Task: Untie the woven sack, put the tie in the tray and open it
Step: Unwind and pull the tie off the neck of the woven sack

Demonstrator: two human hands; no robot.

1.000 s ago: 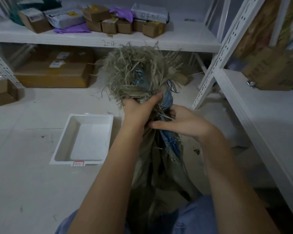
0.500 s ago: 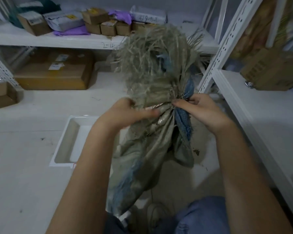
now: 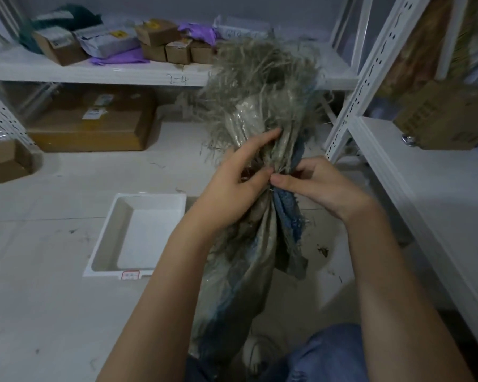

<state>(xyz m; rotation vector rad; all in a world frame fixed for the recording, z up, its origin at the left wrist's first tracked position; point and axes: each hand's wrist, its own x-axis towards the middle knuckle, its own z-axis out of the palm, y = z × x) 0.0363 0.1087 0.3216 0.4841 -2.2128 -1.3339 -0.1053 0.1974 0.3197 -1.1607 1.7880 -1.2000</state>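
Note:
A grey-green woven sack (image 3: pixel 249 260) with blue stripes hangs upright in front of me, its frayed top (image 3: pixel 262 78) fanned out above a bunched neck. My left hand (image 3: pixel 232 183) holds the neck from the left, fingers spread on the fabric. My right hand (image 3: pixel 318 186) pinches at the neck from the right, thumb and forefinger meeting the left thumb at the knot. The tie itself is too small to make out between the fingers. A white tray (image 3: pixel 113 232) lies on the floor to the left of the sack, with nothing in it.
White metal shelving (image 3: pixel 351 106) stands close on the right and along the back, with cardboard boxes (image 3: pixel 91 125) and parcels on it. Another box (image 3: pixel 442 117) sits on the right shelf. Dirt crumbs (image 3: pixel 323 250) lie on the pale floor by the sack.
The sack's neck has been lifted and turned a little to the right. Both hands have shifted from gripping the bundle to pinching together at the neck.

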